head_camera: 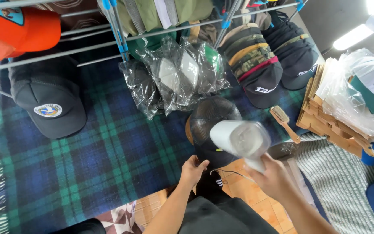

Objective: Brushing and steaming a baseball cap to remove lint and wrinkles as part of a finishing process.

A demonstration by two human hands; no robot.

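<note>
clear plastic bags [176, 78] | holding caps, under rack || bagged caps [360, 95] | right, on cardboard
</note>
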